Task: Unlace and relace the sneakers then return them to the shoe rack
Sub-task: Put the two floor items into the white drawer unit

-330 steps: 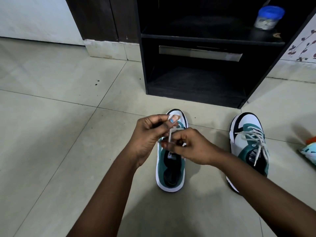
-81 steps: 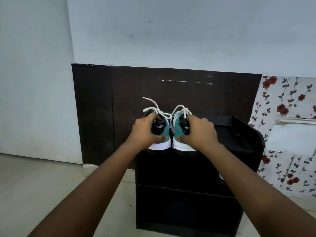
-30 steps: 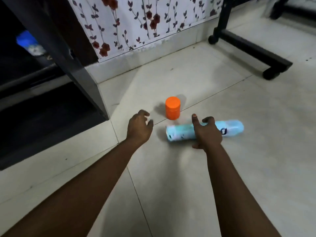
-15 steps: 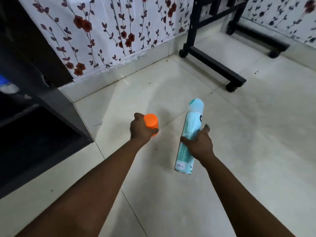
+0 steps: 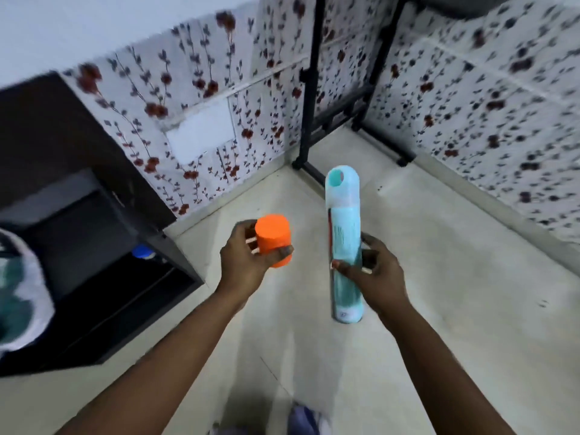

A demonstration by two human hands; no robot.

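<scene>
My left hand [image 5: 248, 265] grips a small orange cylinder [image 5: 272, 239], held up above the floor. My right hand [image 5: 375, 274] grips a tall light-blue spray can [image 5: 343, 243] upright, nozzle end up. A white and teal sneaker [image 5: 22, 287] shows blurred at the far left edge, on top of the black shoe rack [image 5: 94, 277]. The second sneaker is hidden from view. The frame is blurred by head motion.
A blue-lidded jar [image 5: 142, 252] stands on the rack's inner shelf. A black metal stand [image 5: 310, 120] with a floor foot stands in the corner against the flowered wall. Pale floor tiles [image 5: 455, 309] spread to the right. My feet [image 5: 301, 422] show at the bottom edge.
Both hands have risen with the orange cylinder and the spray can, which now stands more upright. The view has tilted up, bringing the rack top and a sneaker into view.
</scene>
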